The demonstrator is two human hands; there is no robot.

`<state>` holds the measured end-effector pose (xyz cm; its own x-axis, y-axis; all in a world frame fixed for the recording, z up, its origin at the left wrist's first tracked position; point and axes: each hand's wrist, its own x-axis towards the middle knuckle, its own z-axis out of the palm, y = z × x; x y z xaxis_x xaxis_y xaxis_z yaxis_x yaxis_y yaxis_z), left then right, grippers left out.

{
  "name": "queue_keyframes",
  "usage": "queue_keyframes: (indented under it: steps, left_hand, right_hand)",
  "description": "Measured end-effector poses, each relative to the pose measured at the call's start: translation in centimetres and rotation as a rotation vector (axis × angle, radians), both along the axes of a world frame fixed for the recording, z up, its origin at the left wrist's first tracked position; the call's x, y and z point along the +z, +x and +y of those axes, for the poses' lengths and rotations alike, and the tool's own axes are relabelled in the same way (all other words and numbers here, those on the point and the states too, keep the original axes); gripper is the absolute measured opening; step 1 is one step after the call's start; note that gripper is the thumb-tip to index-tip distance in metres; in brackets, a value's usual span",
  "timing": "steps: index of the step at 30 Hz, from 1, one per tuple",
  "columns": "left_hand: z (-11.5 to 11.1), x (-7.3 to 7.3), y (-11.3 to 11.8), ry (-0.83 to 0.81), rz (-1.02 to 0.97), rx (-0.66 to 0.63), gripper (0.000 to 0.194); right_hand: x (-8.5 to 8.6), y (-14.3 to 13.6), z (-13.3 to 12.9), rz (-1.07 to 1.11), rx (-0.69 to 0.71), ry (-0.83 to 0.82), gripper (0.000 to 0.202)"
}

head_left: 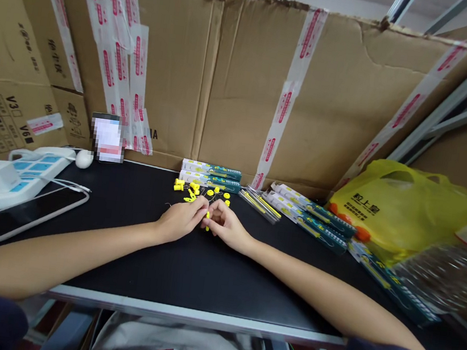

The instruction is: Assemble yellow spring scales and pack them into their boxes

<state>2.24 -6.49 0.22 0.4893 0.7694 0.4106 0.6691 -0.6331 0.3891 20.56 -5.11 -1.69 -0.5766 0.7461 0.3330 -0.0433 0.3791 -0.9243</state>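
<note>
Over the middle of the black table, my left hand (184, 217) and my right hand (227, 226) meet with curled fingers. A small yellow plastic piece (207, 222) shows between the fingertips of my right hand, its exact kind too small to make out. The fingers of my left hand are pinched close beside it; what they hold, if anything, is hidden. Just beyond the hands lie several loose yellow plastic parts (179, 184), some round, with thin wire-like bits among them. A yellow clip-like part (190, 196) lies near my left fingers.
Printed narrow boxes (210, 181) lie behind the parts, more boxes (305, 219) to the right. Thin rods in clear sleeves (261, 203) lie between. A yellow plastic bag (410, 204) and clear container (452, 278) stand right. Left are a power strip (39, 178) and phone (34, 212).
</note>
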Motion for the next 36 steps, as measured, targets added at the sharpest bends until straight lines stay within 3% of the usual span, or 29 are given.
queue_keyframes:
  steps: [12, 20, 26, 32, 36]
  left_hand:
    - [0.6, -0.8, -0.3, 0.050, -0.037, -0.059, 0.022]
    - [0.4, -0.5, -0.1, 0.040, -0.136, -0.163, 0.019]
    - [0.1, -0.2, 0.0, -0.033, -0.209, -0.096, 0.017]
    - [0.3, -0.4, -0.1, -0.003, -0.151, -0.040, 0.017]
    - [0.2, -0.4, 0.0, -0.012, -0.134, -0.019, 0.017]
  right_hand:
    - [-0.2, 0.1, 0.2, -0.019, -0.054, 0.062, 0.039]
    - [0.0, 0.4, -0.2, -0.243, -0.136, 0.336, 0.035]
    - [0.8, 0.6, -0.7, -0.244, -0.116, 0.349, 0.035]
    - [0.5, 0.8, -0.5, -0.114, -0.064, 0.072, 0.039]
    - [0.2, 0.8, -0.2, -0.155, -0.115, 0.083, 0.048]
